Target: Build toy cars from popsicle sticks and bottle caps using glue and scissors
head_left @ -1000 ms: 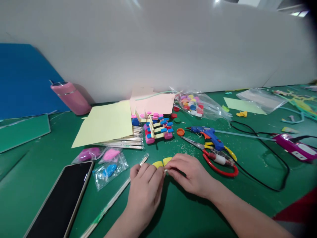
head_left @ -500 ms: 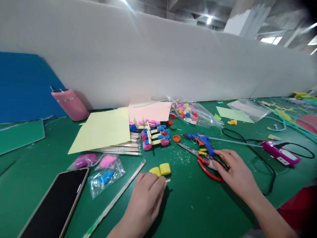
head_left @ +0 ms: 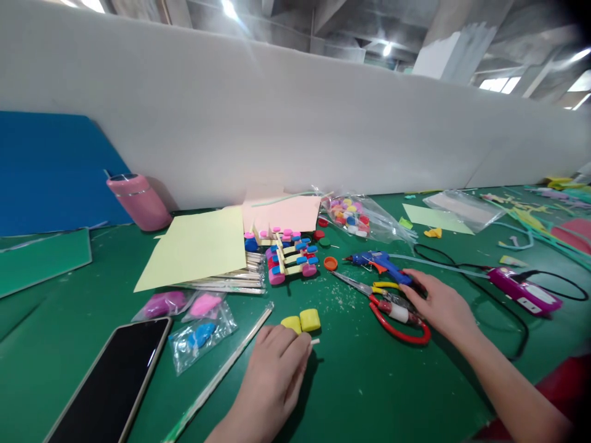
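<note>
My left hand (head_left: 277,366) is closed around a short pale stick (head_left: 315,341), whose tip pokes out past the fingers. Just beyond those knuckles are two yellow clay-like pieces (head_left: 309,320). My right hand (head_left: 446,307) has its thumb and fingers around the handle end of a blue hot glue gun (head_left: 376,261), which lies on the table with its nozzle to the left. Below the gun lie red-handled scissors (head_left: 399,338) and a yellow-handled tool (head_left: 385,285), partly overlapping. Farther back stands a small stick model (head_left: 290,258) with pink, red and blue pieces.
A phone (head_left: 111,381), a long stick (head_left: 221,372) and bagged clay (head_left: 202,335) lie left. Behind are yellow paper (head_left: 194,246), a bag of bottle caps (head_left: 353,215) and a pink tumbler (head_left: 141,203). A black cord runs to a purple power strip (head_left: 524,290) at right.
My right hand has moved from the tools beside the scissors up to the glue gun's handle. The left hand keeps the stick in about the same place. The view has shifted slightly.
</note>
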The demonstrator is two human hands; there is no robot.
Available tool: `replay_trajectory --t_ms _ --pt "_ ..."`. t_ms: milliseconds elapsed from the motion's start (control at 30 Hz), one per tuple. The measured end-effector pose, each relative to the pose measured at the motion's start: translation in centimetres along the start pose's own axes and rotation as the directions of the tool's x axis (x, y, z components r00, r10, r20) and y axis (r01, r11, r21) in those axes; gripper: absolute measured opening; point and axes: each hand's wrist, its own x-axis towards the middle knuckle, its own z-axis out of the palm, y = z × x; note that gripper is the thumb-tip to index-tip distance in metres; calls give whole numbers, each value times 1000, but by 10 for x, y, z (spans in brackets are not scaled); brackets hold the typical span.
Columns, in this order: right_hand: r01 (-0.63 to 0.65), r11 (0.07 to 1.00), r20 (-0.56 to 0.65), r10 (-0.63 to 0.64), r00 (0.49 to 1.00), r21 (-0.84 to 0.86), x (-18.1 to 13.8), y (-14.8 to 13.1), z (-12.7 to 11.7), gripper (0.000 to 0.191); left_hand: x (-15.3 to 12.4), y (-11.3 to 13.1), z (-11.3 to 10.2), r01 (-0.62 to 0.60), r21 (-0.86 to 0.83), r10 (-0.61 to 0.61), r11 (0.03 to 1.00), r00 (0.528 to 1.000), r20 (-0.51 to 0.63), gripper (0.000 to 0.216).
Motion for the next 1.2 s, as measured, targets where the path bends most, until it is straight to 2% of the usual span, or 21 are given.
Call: replay_trajectory --t_ms 133,233,267,367,433,567,733,867,967,1067,1200 --pt "15 1000 -48 -15 999 -9 0 1 -3 38 -1 0 0 4 7 -4 1000 1000 -12 18" --pt "45 999 -90 -43 995 17 -12 -6 -8 38 -1 0 0 0 7 0 1000 1000 -28 17" --pt "77 996 -78 -74 994 43 -18 -9 -9 36 -1 0 0 -4 6 4 1000 999 -35 17" --pt "252 955 73 -266 961 159 -34 -16 -9 36 -2 1 -1 -17 1 17 1000 999 -44 17" --pt "284 942 136 -309 941 177 -38 -17 -6 43 -2 3 -2 -20 -4 20 1000 999 -46 17" --pt "199 971 213 -224 951 132 -33 -16 -4 54 -1 4 -4 3 4 -3 1000 999 -52 16" --pt "125 987 266 -149 952 103 -34 -20 -13 43 0 4 -6 46 7 -46 999 994 -97 16" --pt "107 962 244 -170 955 252 -47 -25 -23 37 0 4 -7 142 -64 -151 988 974 -166 13" --pt "99 898 251 -224 942 429 -56 -35 -30 38 1 7 -9 290 -252 -337 923 926 -169 13" --pt "62 833 291 -260 921 550 -65 -55 -31 35 4 8 -12 424 -456 -516 783 852 -93 15" --pt "1 835 384 -255 888 551 -72 -84 -29 51 5 5 -15 452 -678 -616 579 787 -2 18"
